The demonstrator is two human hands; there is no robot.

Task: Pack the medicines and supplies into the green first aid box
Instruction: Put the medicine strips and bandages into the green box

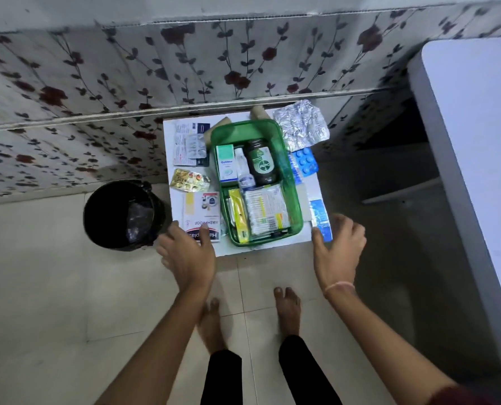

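2 splayed, empty hands, left hand [186, 252] and right hand [338, 252], flanking half-filled translucent green first aid box [294, 200].

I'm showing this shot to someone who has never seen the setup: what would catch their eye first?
First the green first aid box in the middle of the small white table, already holding a dark bottle and packets. Next, both hands spread open at the table's near edge, the left touching a plaster box. Foil blister strips lie loose at the far right, and a black bin stands left on the floor.
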